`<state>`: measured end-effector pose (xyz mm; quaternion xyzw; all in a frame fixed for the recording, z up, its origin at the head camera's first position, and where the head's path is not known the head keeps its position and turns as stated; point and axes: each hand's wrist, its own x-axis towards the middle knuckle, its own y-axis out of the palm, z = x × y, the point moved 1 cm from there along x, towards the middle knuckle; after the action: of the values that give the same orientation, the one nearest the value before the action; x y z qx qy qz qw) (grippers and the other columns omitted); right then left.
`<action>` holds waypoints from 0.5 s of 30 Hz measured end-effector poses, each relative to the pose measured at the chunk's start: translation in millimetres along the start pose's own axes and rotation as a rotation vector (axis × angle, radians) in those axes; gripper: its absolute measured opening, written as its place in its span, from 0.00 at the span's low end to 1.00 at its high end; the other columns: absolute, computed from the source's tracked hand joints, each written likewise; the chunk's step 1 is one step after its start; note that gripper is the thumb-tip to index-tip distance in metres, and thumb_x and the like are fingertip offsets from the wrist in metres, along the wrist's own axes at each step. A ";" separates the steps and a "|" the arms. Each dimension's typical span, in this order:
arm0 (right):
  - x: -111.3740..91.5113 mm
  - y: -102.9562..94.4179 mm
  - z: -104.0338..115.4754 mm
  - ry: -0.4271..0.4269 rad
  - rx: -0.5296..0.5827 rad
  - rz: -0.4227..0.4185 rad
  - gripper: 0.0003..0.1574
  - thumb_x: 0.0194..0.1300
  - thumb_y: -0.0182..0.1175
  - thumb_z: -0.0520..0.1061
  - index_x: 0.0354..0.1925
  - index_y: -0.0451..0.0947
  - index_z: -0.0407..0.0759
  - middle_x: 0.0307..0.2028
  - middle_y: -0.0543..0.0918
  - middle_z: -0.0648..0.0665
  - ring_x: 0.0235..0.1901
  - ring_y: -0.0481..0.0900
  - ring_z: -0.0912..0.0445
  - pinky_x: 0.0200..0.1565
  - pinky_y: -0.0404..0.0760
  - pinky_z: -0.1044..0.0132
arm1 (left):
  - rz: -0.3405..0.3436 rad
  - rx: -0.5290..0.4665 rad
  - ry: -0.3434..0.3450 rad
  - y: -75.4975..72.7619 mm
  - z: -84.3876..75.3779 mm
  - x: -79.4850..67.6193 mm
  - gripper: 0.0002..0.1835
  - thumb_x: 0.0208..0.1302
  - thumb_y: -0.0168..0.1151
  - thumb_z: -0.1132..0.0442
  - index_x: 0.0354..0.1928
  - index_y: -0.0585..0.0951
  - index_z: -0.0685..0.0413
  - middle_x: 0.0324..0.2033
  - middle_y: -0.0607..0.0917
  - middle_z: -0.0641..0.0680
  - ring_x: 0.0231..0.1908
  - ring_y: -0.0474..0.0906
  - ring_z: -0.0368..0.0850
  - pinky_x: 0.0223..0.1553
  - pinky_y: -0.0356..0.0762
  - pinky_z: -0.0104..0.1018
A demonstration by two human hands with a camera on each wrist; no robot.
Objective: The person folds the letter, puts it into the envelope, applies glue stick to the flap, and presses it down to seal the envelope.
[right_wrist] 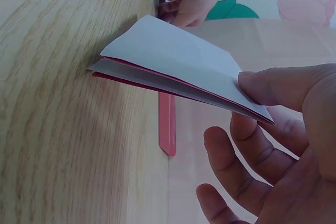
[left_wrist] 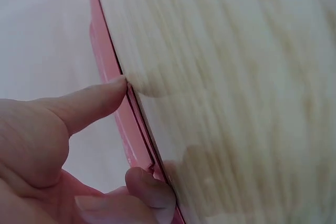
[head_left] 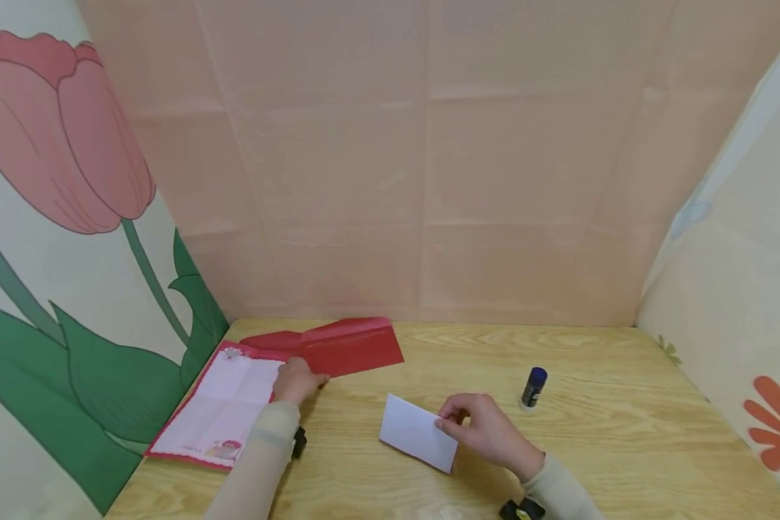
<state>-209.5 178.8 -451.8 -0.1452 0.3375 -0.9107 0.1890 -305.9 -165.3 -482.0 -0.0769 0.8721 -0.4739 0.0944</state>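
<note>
Paper (head_left: 417, 433), already folded, is pinched by the right hand (head_left: 484, 427) over the table (head_left: 624, 433); its folding seems done. The left hand (head_left: 297, 381) touches a red envelope-like piece (head_left: 360, 348), whether pinching I cannot tell; that seems unfinished, the capped glue stick (head_left: 534, 388) unheld.

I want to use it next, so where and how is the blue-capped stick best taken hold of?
The blue-capped stick is probably best pinched around its dark middle, below the cap, coming from the right, where bare table lies beside it. It appears slim and upright; pulling the cap might loosen it. The right hand is nearest, but holds the folded paper.
</note>
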 end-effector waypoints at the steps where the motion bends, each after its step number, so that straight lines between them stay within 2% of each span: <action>1: -0.1 0.0 -0.2 0.002 0.002 0.001 0.06 0.67 0.66 0.48 0.31 0.83 0.52 0.26 0.79 0.56 0.29 0.74 0.62 0.30 0.75 0.69 | 0.003 -0.006 -0.004 0.6 0.2 0.7 0.24 0.57 0.74 0.48 0.22 0.75 0.60 0.27 0.76 0.60 0.32 0.73 0.55 0.26 0.72 0.44; 8: -0.1 0.9 -1.2 0.000 0.001 0.002 0.06 0.67 0.66 0.49 0.31 0.83 0.52 0.26 0.79 0.57 0.29 0.74 0.63 0.30 0.75 0.69 | 0.010 -0.029 -0.029 1.5 2.0 5.3 0.28 0.59 0.71 0.45 0.14 0.68 0.52 0.17 0.69 0.53 0.25 0.68 0.50 0.21 0.65 0.38; 11: -0.3 0.7 -1.6 0.002 -0.001 -0.003 0.06 0.67 0.66 0.48 0.31 0.83 0.52 0.26 0.79 0.57 0.28 0.74 0.63 0.30 0.74 0.69 | 0.018 -0.030 -0.025 -0.8 2.6 6.0 0.28 0.58 0.72 0.45 0.15 0.66 0.51 0.16 0.66 0.51 0.23 0.66 0.48 0.21 0.63 0.38; 15: -0.7 0.5 -1.7 0.003 0.001 -0.006 0.06 0.67 0.66 0.48 0.31 0.83 0.51 0.26 0.79 0.57 0.28 0.74 0.63 0.29 0.74 0.69 | 0.041 -0.044 -0.024 -3.9 4.6 7.2 0.25 0.57 0.73 0.46 0.19 0.70 0.53 0.20 0.69 0.52 0.26 0.68 0.48 0.25 0.66 0.38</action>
<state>-209.4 179.7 -453.6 -0.1448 0.3371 -0.9115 0.1860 -311.6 -172.7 -481.8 -0.0667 0.8826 -0.4515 0.1131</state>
